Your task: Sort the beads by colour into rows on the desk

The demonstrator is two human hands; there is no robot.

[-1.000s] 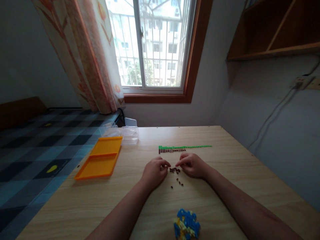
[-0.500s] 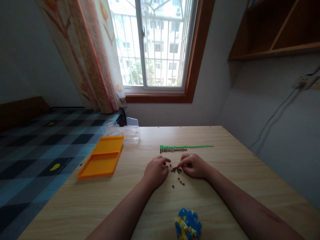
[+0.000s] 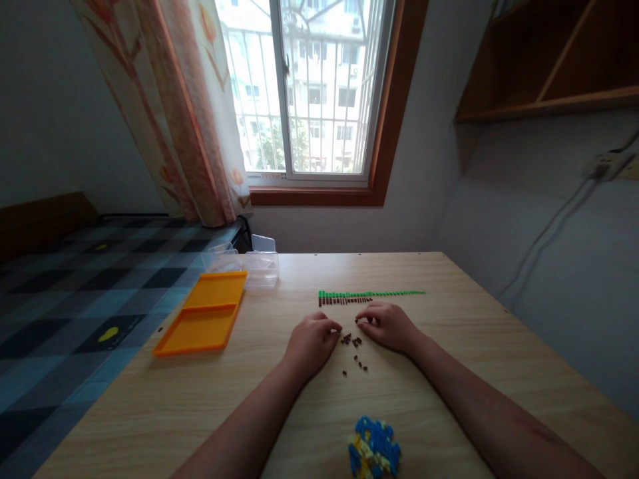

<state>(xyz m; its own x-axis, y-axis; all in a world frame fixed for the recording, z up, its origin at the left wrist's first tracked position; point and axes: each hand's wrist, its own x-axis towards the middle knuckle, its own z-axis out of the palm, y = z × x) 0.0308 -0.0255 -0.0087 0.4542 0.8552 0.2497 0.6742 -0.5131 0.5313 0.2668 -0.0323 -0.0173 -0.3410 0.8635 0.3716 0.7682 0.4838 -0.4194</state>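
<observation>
My right hand (image 3: 387,326) has its thumb and index finger closed on a small brown brick (image 3: 356,321), just above the loose pile. On the other side, my left hand (image 3: 312,342) rests on the table with fingertips pinched together; anything between them is too small to make out. Between and below the hands lie several loose brown bricks (image 3: 356,342). Beyond them runs a row of brown pieces (image 3: 344,301), with a longer row of green pieces (image 3: 372,293) right behind it, both ordered from tall to short.
Near the front edge sits a heap of blue and yellow pieces (image 3: 374,447). An orange two-part tray (image 3: 204,329) lies at the left of the wooden table (image 3: 449,386), with clear plastic boxes (image 3: 262,266) behind it. A checked bed (image 3: 100,286) adjoins on the left.
My right hand has lifted slightly up and away from the pile with a small brown brick between its fingertips. My left fingertips have drawn together.
</observation>
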